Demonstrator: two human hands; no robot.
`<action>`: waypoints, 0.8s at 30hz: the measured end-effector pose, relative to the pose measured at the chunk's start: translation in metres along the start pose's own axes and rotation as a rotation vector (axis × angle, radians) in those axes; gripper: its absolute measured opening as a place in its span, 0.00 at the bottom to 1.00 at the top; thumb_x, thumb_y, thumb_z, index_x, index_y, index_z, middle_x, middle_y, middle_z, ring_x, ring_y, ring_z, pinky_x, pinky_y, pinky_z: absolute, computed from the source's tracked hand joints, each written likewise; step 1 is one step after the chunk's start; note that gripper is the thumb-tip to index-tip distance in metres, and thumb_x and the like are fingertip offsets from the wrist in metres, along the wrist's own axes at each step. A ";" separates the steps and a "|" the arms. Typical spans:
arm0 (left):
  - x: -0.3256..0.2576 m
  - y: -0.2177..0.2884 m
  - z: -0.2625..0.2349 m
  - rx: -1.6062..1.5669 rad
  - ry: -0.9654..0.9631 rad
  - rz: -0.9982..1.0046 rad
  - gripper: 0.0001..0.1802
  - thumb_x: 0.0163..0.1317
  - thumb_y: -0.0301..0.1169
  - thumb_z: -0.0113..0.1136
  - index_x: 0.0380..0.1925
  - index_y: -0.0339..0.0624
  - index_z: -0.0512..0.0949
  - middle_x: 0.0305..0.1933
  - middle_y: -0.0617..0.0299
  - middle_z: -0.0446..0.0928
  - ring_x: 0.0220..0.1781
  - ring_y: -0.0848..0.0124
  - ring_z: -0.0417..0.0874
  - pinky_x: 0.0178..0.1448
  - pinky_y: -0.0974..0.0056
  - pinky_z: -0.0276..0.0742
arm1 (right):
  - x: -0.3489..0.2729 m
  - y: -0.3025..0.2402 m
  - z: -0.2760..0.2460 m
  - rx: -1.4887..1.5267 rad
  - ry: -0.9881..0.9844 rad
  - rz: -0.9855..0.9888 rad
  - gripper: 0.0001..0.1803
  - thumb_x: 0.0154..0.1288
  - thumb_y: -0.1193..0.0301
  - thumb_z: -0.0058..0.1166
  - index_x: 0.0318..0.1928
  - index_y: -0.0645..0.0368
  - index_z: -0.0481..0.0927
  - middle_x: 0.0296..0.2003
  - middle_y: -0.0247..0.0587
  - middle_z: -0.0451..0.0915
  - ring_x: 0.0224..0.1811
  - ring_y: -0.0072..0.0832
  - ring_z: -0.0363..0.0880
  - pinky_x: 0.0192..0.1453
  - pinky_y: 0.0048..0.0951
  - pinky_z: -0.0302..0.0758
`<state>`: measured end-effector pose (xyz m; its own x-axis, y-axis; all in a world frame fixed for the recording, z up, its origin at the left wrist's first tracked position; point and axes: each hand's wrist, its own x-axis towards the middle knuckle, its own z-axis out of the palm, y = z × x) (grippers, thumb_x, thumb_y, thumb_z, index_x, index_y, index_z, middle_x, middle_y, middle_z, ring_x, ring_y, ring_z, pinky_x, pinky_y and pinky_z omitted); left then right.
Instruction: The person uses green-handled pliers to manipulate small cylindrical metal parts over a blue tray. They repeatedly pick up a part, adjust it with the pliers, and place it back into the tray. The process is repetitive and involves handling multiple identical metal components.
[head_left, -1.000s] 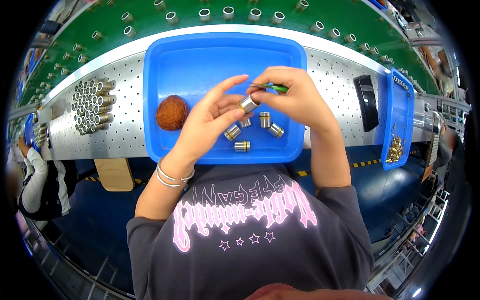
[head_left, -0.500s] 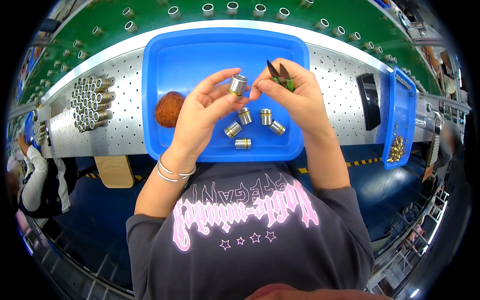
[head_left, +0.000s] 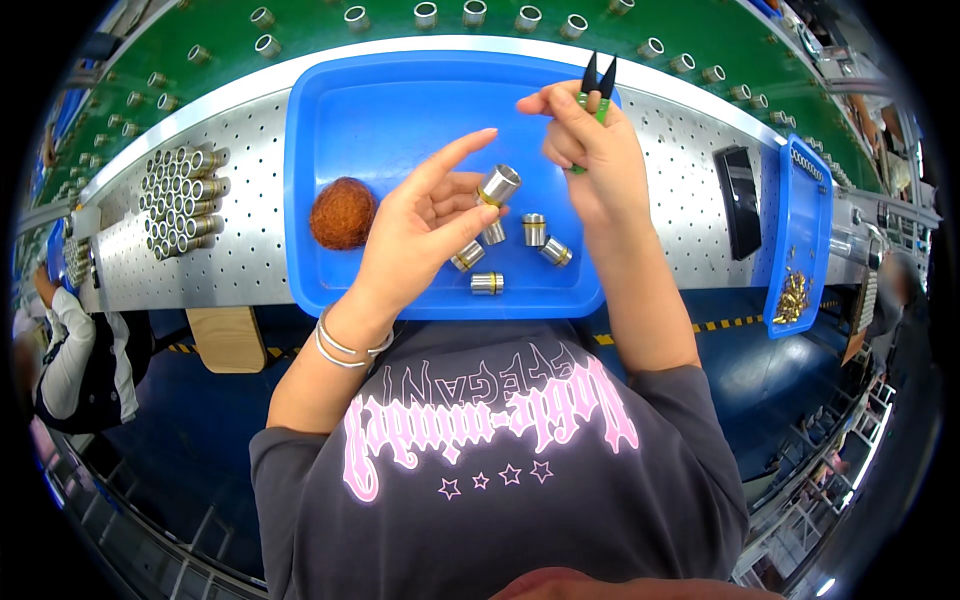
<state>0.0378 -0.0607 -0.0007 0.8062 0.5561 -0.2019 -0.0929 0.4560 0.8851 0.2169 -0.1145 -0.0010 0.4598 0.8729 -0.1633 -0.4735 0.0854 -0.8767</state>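
Note:
My left hand (head_left: 425,225) holds a small silver metal cylinder (head_left: 498,185) between thumb and fingers above a blue tray (head_left: 400,100), index finger stretched out. To its right, my right hand (head_left: 590,150) grips green-handled snips (head_left: 597,85) whose black blades point up and away. Several more metal cylinders (head_left: 535,230) lie in the tray just under both hands. A brown fibrous ball (head_left: 342,213) rests at the tray's left side.
A stack of metal cylinders (head_left: 180,200) lies on the perforated steel bench (head_left: 230,150) at left. A narrow blue bin (head_left: 800,240) with small brass parts and a black device (head_left: 740,200) sit at right. A green belt (head_left: 300,30) carries cylinders behind. Another person's sleeve (head_left: 70,350) is far left.
My right hand has lifted away from the cylinder with the snips, blades now pointing up. My left hand has lowered slightly, still holding the cylinder, and its index finger has straightened.

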 end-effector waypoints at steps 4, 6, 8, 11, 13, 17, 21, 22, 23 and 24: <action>0.002 0.005 -0.007 -0.110 0.025 -0.043 0.26 0.60 0.26 0.57 0.59 0.38 0.65 0.47 0.53 0.76 0.47 0.69 0.79 0.53 0.67 0.74 | -0.005 -0.005 -0.004 0.105 0.054 -0.089 0.07 0.63 0.71 0.51 0.33 0.63 0.76 0.28 0.40 0.79 0.13 0.09 0.51 0.20 0.15 0.52; 0.003 0.005 -0.008 -0.165 0.075 -0.061 0.27 0.59 0.28 0.56 0.59 0.38 0.64 0.49 0.48 0.75 0.46 0.70 0.80 0.52 0.70 0.75 | -0.012 -0.009 -0.004 0.104 0.009 -0.192 0.07 0.64 0.72 0.49 0.33 0.64 0.75 0.27 0.41 0.78 0.13 0.10 0.51 0.20 0.15 0.52; 0.004 0.005 -0.010 -0.202 0.094 -0.062 0.27 0.59 0.27 0.56 0.59 0.38 0.64 0.49 0.47 0.75 0.46 0.70 0.80 0.52 0.70 0.75 | -0.017 -0.014 -0.005 0.104 -0.065 -0.248 0.08 0.65 0.71 0.49 0.32 0.64 0.75 0.28 0.43 0.79 0.14 0.10 0.51 0.20 0.15 0.52; 0.006 0.004 -0.011 -0.221 0.095 -0.058 0.27 0.59 0.27 0.56 0.59 0.37 0.64 0.49 0.47 0.75 0.46 0.69 0.80 0.52 0.70 0.76 | -0.023 -0.023 0.002 0.070 -0.132 -0.289 0.07 0.64 0.71 0.50 0.32 0.63 0.75 0.29 0.45 0.80 0.15 0.10 0.55 0.21 0.14 0.55; 0.006 0.003 -0.011 -0.204 0.096 -0.052 0.26 0.59 0.27 0.56 0.59 0.37 0.64 0.49 0.47 0.75 0.46 0.69 0.80 0.52 0.70 0.75 | -0.026 -0.027 0.004 0.021 -0.197 -0.285 0.06 0.63 0.72 0.51 0.32 0.63 0.75 0.29 0.46 0.80 0.17 0.12 0.63 0.23 0.14 0.59; 0.006 0.000 -0.009 -0.119 0.099 -0.002 0.24 0.58 0.24 0.56 0.56 0.37 0.67 0.47 0.50 0.76 0.46 0.68 0.80 0.52 0.68 0.75 | -0.029 -0.030 0.014 -0.062 -0.282 -0.343 0.05 0.62 0.74 0.52 0.33 0.64 0.76 0.29 0.46 0.80 0.27 0.22 0.77 0.31 0.19 0.71; 0.007 -0.005 -0.008 -0.016 0.100 0.069 0.21 0.57 0.20 0.54 0.53 0.37 0.69 0.45 0.53 0.76 0.45 0.69 0.79 0.52 0.67 0.75 | -0.026 -0.033 0.022 -0.168 -0.387 -0.411 0.07 0.64 0.70 0.50 0.34 0.62 0.73 0.30 0.48 0.79 0.21 0.17 0.63 0.27 0.18 0.62; 0.007 -0.005 -0.008 0.007 0.098 0.061 0.21 0.57 0.20 0.54 0.52 0.37 0.69 0.45 0.54 0.76 0.45 0.70 0.79 0.52 0.67 0.75 | -0.025 -0.035 0.024 -0.190 -0.395 -0.427 0.08 0.65 0.69 0.50 0.35 0.62 0.73 0.30 0.49 0.79 0.19 0.15 0.59 0.24 0.16 0.58; 0.007 -0.005 -0.007 0.030 0.097 0.054 0.21 0.56 0.19 0.54 0.52 0.37 0.69 0.45 0.55 0.76 0.45 0.70 0.79 0.52 0.67 0.75 | -0.025 -0.037 0.026 -0.212 -0.404 -0.444 0.09 0.65 0.68 0.49 0.35 0.62 0.72 0.30 0.49 0.79 0.16 0.12 0.55 0.22 0.15 0.55; 0.006 -0.004 -0.007 0.052 0.096 0.047 0.21 0.56 0.18 0.53 0.51 0.37 0.70 0.44 0.55 0.76 0.45 0.70 0.79 0.52 0.67 0.75 | -0.025 -0.040 0.027 -0.217 -0.393 -0.450 0.09 0.65 0.68 0.49 0.36 0.62 0.72 0.29 0.49 0.79 0.16 0.12 0.55 0.22 0.14 0.55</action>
<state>0.0393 -0.0542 -0.0090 0.7421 0.6410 -0.1963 -0.0968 0.3922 0.9148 0.2041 -0.1264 0.0509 0.2489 0.8887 0.3851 -0.1158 0.4220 -0.8992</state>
